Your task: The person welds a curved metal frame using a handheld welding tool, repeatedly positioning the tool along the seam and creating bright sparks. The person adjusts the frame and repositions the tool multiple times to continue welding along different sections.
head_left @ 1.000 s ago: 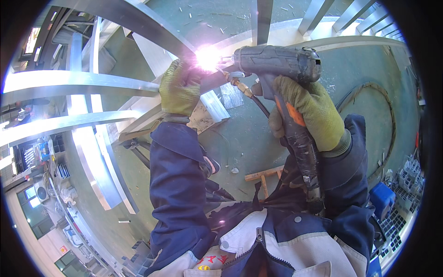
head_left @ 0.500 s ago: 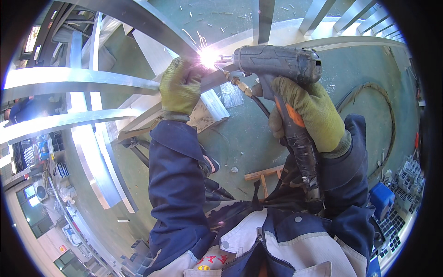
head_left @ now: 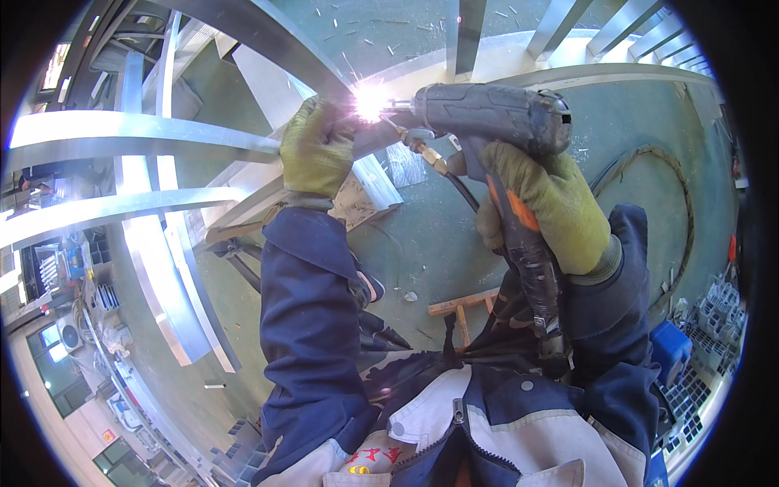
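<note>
My right hand (head_left: pixel 552 203), in a yellow-green work glove, is wrapped round the grip of a black welding gun (head_left: pixel 491 118) with an orange patch. The gun lies level, its nozzle pointing left into a glaring white arc with sparks. A brass fitting (head_left: pixel 430 154) with a hose hangs under the nozzle. Just left of the arc, my left hand (head_left: pixel 316 154), gloved alike, has its fingers curled over the rail (head_left: pixel 251 203) of a silvery metal frame. Glare hides its fingertips. The arc burns where a flat upright bar (head_left: pixel 272 40) meets that rail.
Long bars (head_left: pixel 122 134) of the frame reach out to the left, and more bars (head_left: pixel 560 28) run along the far right. A cable (head_left: pixel 690 195) loops on the green floor. A small wooden frame (head_left: pixel 462 308), a blue container (head_left: pixel 671 349) and stacked metal profiles (head_left: pixel 718 316) lie nearer me.
The welding gun and the arc have shifted very slightly to the right. My left hand stays at nearly the same place on the rail.
</note>
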Action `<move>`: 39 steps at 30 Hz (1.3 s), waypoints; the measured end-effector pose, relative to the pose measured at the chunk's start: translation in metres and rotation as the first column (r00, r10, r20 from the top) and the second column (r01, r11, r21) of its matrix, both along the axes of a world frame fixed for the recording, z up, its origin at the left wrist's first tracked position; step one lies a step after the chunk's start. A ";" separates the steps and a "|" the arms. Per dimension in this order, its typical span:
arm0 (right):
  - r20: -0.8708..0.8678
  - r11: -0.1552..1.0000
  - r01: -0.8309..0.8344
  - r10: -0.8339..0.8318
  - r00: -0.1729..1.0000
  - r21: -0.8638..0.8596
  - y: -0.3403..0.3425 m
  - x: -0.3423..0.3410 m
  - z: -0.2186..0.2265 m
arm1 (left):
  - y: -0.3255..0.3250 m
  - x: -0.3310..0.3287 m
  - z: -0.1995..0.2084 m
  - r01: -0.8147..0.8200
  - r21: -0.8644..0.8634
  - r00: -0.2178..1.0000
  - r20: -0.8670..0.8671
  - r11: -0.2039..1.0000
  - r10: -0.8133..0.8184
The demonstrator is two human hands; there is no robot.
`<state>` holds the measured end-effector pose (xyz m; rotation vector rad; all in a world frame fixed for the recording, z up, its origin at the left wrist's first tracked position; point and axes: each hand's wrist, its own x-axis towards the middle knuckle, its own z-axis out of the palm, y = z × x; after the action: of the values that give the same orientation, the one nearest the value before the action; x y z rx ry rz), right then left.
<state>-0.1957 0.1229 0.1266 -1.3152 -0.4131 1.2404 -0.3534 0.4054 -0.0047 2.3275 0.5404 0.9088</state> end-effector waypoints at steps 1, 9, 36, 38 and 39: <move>-0.004 1.000 0.005 -0.005 1.000 -0.001 0.000 -0.001 0.001 | 0.000 -0.001 0.000 -0.007 0.035 1.000 -0.003 0.999 0.007; -0.002 1.000 -0.007 0.007 1.000 -0.028 -0.003 -0.004 0.005 | 0.003 -0.002 -0.002 -0.016 -0.025 1.000 -0.023 1.000 0.015; 0.164 0.991 0.130 -0.121 0.979 -0.045 -0.020 -0.077 0.068 | -0.173 -0.067 -0.027 0.485 -0.842 0.675 0.191 0.234 -0.712; 0.262 0.995 0.072 -0.050 0.964 -0.074 -0.012 -0.090 0.076 | -0.213 -0.060 -0.025 0.598 -0.801 0.431 0.280 0.039 -0.858; 0.330 0.993 0.058 -0.020 0.944 -0.107 -0.010 -0.095 0.081 | -0.227 -0.060 0.015 0.609 -0.790 0.310 0.312 -0.065 -0.898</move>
<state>-0.2905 0.1130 0.2072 -1.6303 -0.5544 1.0243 -0.4137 0.1782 0.0101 1.3430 -0.3423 -0.3638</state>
